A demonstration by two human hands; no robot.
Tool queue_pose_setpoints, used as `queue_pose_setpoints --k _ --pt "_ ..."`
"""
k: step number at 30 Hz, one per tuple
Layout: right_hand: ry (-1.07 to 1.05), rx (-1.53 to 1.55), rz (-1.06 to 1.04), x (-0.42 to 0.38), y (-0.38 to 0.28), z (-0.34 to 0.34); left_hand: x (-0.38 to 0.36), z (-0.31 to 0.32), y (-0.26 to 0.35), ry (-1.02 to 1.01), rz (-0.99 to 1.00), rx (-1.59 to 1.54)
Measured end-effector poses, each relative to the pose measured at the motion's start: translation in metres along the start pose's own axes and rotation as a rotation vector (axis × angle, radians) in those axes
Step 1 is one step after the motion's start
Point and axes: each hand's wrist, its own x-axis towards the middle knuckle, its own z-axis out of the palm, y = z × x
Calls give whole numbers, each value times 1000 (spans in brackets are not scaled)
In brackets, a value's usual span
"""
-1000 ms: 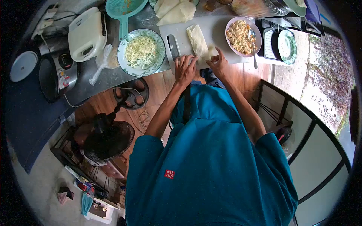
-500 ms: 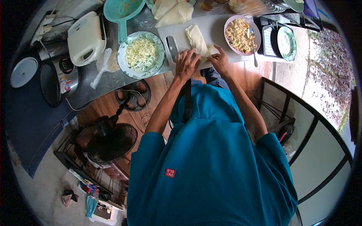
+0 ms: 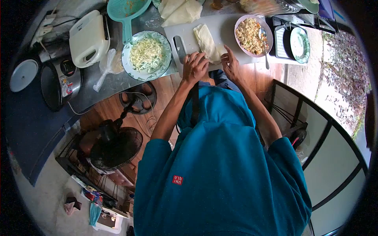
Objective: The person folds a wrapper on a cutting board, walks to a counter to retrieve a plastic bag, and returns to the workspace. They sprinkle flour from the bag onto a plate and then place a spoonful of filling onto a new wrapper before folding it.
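Observation:
A pale, folded wrapper roll [image 3: 203, 36] lies on the white cutting board [image 3: 232, 23]. Nearer my body, a thin, soft wrapper sheet [image 3: 214, 57] lies between my hands. My left hand [image 3: 195, 67] has its fingers bent over the left side of this sheet, closed on it. At the sheet's right edge is my right hand [image 3: 230, 65], its fingers stretched and a little apart. To the right stands a pink bowl [image 3: 236, 41] of chopped filling [image 3: 250, 36] with a spoon [image 3: 267, 61] in it. A patterned plate [image 3: 126, 67] of shredded cabbage [image 3: 147, 54] sits left of the board.
A stack of wrapper sheets [image 3: 181, 12] lies behind the board. A turquoise colander [image 3: 126, 23], a white sandwich maker [image 3: 88, 39] and a tied plastic bag [image 3: 105, 70] are on the left. A patterned plate [image 3: 300, 45] leans at the right. A fan [image 3: 118, 147] stands below.
My right hand has turned more upright, its fingers lifting and straightening at the sheet's edge. My left hand has shifted slightly and stays on the sheet.

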Motion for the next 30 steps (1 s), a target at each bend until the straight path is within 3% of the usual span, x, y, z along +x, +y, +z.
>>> queue_pose_setpoints --k 2,4,7,22,27,30 --pt "-29 8 -28 -2 -1 -4 4 -1 0 12 1 -17" --pt "-26 -439 -268 -4 -12 -11 7 -2 -1 23 5 -34" --pt "-127 -505 -310 -5 -18 -10 9 -3 -2 42 -9 -78" --pt "-214 -425 -549 33 -19 -9 9 0 13 41 -143 -107" --pt "-324 -508 -613 49 -12 -11 15 2 25 33 -281 -18" --pt "-423 -444 -623 56 -10 -17 13 7 21 43 -265 55"
